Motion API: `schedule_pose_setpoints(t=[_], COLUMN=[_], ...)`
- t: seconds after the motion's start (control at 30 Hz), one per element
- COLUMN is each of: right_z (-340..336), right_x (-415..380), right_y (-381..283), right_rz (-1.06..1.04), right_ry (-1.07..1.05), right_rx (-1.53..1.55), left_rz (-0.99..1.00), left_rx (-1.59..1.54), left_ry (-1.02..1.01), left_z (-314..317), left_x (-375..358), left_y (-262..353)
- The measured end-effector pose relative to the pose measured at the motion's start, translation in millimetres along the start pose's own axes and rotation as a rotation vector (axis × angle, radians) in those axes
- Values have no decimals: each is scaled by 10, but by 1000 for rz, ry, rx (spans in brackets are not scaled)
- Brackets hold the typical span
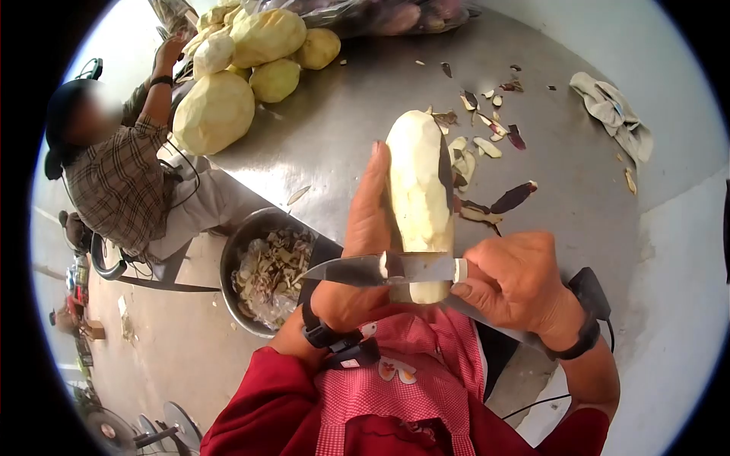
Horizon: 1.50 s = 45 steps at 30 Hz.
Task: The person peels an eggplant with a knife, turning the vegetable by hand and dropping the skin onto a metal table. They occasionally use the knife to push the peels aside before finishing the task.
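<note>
A long pale peeled root (418, 182) is held upright, with a strip of dark skin left along its right side. My left hand (365, 228) is against its left side, thumb stretched up along it and the other fingers hidden behind. My right hand (517, 281) is closed round the handle of a knife (357, 270). The blade lies level across the lower part of the root and points left, over my left wrist, with a pale bit of peel on it.
Peeled roots (214, 112) are piled at the table's (319, 152) back left, beside a plastic bag (395, 19) of dark roots. Peel scraps (513, 197) and a cloth (612, 114) lie right. A metal bowl (228, 277) of peelings stands below left, near another person (122, 175).
</note>
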State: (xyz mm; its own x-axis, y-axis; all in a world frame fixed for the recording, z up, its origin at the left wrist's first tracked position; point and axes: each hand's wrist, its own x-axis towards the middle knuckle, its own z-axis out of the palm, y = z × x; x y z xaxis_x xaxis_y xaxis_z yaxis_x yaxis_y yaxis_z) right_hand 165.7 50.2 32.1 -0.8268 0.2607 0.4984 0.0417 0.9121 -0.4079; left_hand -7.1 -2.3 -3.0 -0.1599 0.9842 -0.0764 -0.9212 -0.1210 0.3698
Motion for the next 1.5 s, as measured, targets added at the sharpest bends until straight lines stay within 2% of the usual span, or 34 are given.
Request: schedule_pose_setpoints(t=[0.07,0.23,0.27,0.3,0.33,0.4,0.47,0.5,0.53,0.67,0.87,1.07,1.5], right_z=[14,24,18,4,-17,-55,-47,-18,7,20,107,88,92], right_x=[-19,-15,-19,-25,-30,-36,-40,-45,-46,-22,-31,-1,15], right_y=[15,75,110,143,175,227,218,194,172,109,111,45,91], right_rz=[10,15,106,196,195,354,294,261,229,121,40,14,51], right_ry=[11,69,123,177,179,230,238,213,186,104,121,80,155], right_rx=[-19,-120,-169,-219,-221,-45,-48,-13,21,-19,-24,-64,-172], left_rz=[18,-22,-9,26,61,45,22,42,-1,19,-25,-55,-29], left_rx=[-23,-5,-4,-19,-35,25,26,65,-29,-9,-7,90,154], left_ry=[47,-67,14,-19,-51,-44,-41,107,-87,-83,-24,69,-54], left_z=[61,-28,5,-9,-21,-1,-15,69,-87,-22,53,67,0], left_x=[-14,-21,-20,-14,-8,-6,-9,-2,7,-14,-22,5,-25], left_y=[-9,-4,-28,-33,-37,-26,-20,-37,5,11,-3,-22,-23])
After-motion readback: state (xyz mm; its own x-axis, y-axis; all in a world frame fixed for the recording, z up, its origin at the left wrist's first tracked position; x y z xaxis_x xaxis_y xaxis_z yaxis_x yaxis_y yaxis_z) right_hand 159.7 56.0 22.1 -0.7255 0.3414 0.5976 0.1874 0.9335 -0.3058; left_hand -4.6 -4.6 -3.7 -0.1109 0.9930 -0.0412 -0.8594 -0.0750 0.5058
